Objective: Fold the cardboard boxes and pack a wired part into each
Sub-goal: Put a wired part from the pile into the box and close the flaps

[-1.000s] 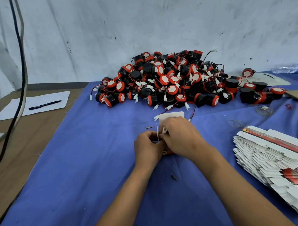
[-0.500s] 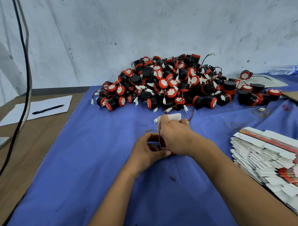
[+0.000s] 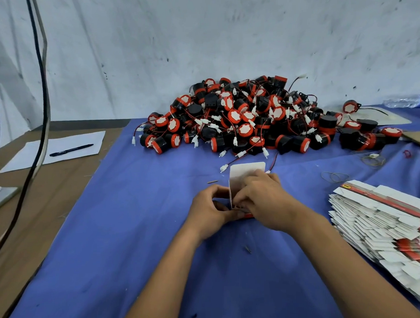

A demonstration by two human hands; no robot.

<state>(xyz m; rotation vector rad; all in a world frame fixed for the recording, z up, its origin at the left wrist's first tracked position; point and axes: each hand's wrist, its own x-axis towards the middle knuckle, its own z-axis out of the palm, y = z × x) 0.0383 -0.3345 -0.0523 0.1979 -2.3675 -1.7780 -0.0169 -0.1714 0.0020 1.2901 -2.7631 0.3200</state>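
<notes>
A small white cardboard box (image 3: 241,174) with a red edge stands on the blue cloth (image 3: 135,227) between my hands, its top flap upright. My left hand (image 3: 212,211) grips the box's left side with curled fingers. My right hand (image 3: 262,198) covers its right side, fingers curled over the flaps at the opening. What is inside the box is hidden. A big heap of black-and-red wired parts (image 3: 248,119) lies behind, against the wall. A stack of flat unfolded boxes (image 3: 378,226) lies at the right.
A white sheet with a black pen (image 3: 71,150) lies on the brown table at the left. Cables (image 3: 40,86) hang down at the left. A plastic bottle (image 3: 408,101) lies far right. Rubber bands (image 3: 334,176) lie near the box stack.
The view has dropped slightly toward the hands. My left thumb and fingers have shifted along the box's left side while my right hand keeps working the flaps.
</notes>
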